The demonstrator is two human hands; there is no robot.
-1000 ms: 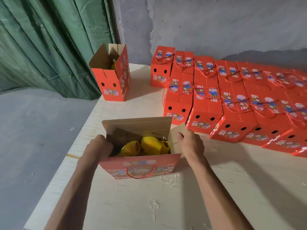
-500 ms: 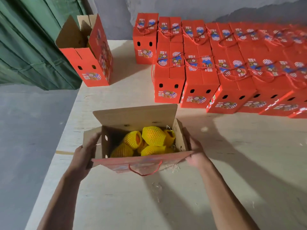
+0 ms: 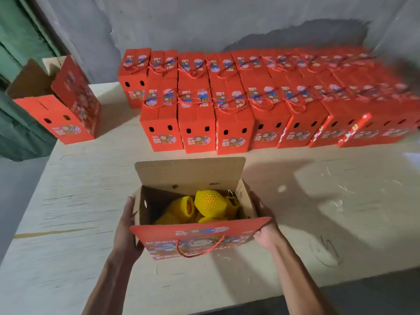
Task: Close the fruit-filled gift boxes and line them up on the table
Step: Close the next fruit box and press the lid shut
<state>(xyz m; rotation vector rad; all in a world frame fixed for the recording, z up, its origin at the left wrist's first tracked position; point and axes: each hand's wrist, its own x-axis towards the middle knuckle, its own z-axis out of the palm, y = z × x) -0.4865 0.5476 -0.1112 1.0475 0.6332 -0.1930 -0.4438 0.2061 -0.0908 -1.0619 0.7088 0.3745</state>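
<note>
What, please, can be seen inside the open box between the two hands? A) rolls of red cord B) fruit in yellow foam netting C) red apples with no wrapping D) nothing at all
B: the open box between the left hand and right hand holds fruit wrapped in yellow foam netting.

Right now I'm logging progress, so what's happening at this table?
A person holds an open gift box by its sides, left hand and right hand. Its flaps are still up, showing fruit in yellow foam netting. Closed boxes stand in rows behind; another open box waits far left.
</note>
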